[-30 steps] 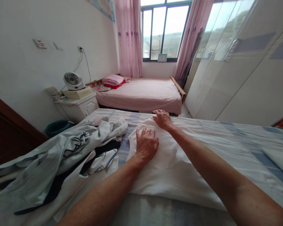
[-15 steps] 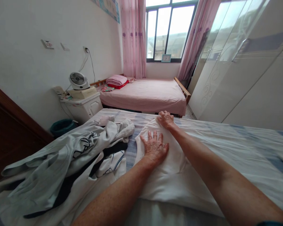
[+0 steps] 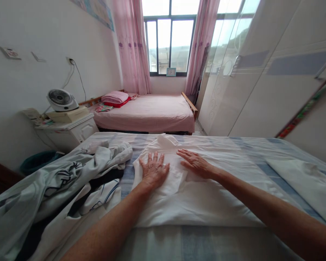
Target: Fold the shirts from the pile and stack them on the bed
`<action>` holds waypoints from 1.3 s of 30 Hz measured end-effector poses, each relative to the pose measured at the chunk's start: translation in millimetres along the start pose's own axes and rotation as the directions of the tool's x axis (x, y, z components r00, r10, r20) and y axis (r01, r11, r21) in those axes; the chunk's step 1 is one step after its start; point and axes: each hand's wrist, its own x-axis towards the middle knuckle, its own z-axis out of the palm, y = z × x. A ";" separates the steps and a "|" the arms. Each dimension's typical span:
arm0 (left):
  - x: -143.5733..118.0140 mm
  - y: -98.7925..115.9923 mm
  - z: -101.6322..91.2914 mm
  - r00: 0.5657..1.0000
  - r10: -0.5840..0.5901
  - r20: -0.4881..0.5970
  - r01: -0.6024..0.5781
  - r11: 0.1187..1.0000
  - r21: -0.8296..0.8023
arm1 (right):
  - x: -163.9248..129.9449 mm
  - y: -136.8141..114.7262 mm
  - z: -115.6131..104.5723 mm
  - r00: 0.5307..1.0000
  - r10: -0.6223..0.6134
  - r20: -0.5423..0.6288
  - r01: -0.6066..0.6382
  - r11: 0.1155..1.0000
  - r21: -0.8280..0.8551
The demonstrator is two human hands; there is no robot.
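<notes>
A white collared shirt [image 3: 206, 203] lies spread across the bed in front of me, its collar pointing toward the window. My left hand [image 3: 154, 169] rests flat on it with the fingers spread. To the right, my right hand [image 3: 194, 162] lies palm down on the same shirt, fingers stretched out toward the left. Neither hand grips the cloth. Left of the shirt is a crumpled heap of grey and white clothes [image 3: 67, 181] with dark lettering and black parts.
The near bed has a blue-and-white striped sheet [image 3: 157, 239]. At its right lies a folded white cloth [image 3: 305, 177]. Beyond stands a pink-covered bed [image 3: 157, 112]. On the left, a fan [image 3: 62, 99] sits above a white cabinet [image 3: 70, 130]; a wardrobe [image 3: 244, 98] lines the right.
My right hand has moved from the collar end down onto the shirt's body, and its fingers have straightened. My left hand stays flat on the shirt. The view has turned right.
</notes>
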 end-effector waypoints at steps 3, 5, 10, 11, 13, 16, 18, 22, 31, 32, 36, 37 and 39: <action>-0.5 0.7 -1.4 1.000 -0.005 0.007 0.004 1.000 0.029 | -0.8 29.1 -8.6 0.993 0.120 0.010 -0.119 0.989 -0.083; -0.3 -0.2 -0.9 1.000 -0.004 0.000 0.004 0.999 0.044 | -3.4 41.9 -13.0 0.972 0.232 -0.025 -0.233 0.963 -0.135; 0.6 -1.1 2.7 1.000 0.013 -0.005 -0.013 0.998 0.057 | -28.5 50.3 -8.2 0.989 0.150 -0.020 -0.151 0.981 -0.122; 0.1 -0.3 3.0 1.000 0.008 0.004 -0.009 0.998 0.058 | -35.0 54.5 -7.0 0.991 0.137 -0.010 -0.137 0.982 -0.127; -1.8 1.1 2.4 1.000 -0.002 0.017 0.001 0.998 0.061 | -47.4 70.6 -9.2 0.974 0.227 -0.022 -0.227 0.960 -0.163; -0.7 -1.2 -4.5 0.998 -0.011 0.055 0.008 0.999 0.050 | -63.6 105.9 -24.9 0.877 0.468 -0.105 -0.480 0.850 -0.217; 8.5 -7.8 -14.5 0.994 0.022 0.103 -0.022 1.000 0.001 | -73.8 126.4 -39.0 0.834 0.533 -0.144 -0.552 0.802 -0.227; 51.3 -28.1 -39.9 0.981 0.178 0.079 -0.162 0.971 -0.174 | -90.5 146.2 -56.0 0.825 0.538 -0.173 -0.565 0.792 -0.232; 128.0 -48.1 -34.9 0.999 -0.001 0.051 0.015 0.963 -0.270 | -91.0 161.4 -55.9 0.779 0.592 -0.207 -0.628 0.737 -0.251; 130.9 -47.4 -32.0 0.999 -0.004 0.054 0.020 0.959 -0.283 | -89.6 164.4 -56.2 0.768 0.608 -0.201 -0.640 0.729 -0.242; 142.2 -40.1 -22.1 0.998 -0.007 0.061 0.028 0.934 -0.356 | -86.0 177.7 -57.9 0.727 0.665 -0.170 -0.686 0.697 -0.208; 145.6 -37.5 -20.0 0.998 -0.011 0.057 0.032 0.925 -0.379 | -85.6 180.2 -58.5 0.724 0.669 -0.169 -0.689 0.695 -0.204; 152.2 -32.2 -15.9 0.999 -0.028 0.044 0.044 0.904 -0.424 | -84.8 182.2 -60.4 0.716 0.677 -0.169 -0.698 0.691 -0.187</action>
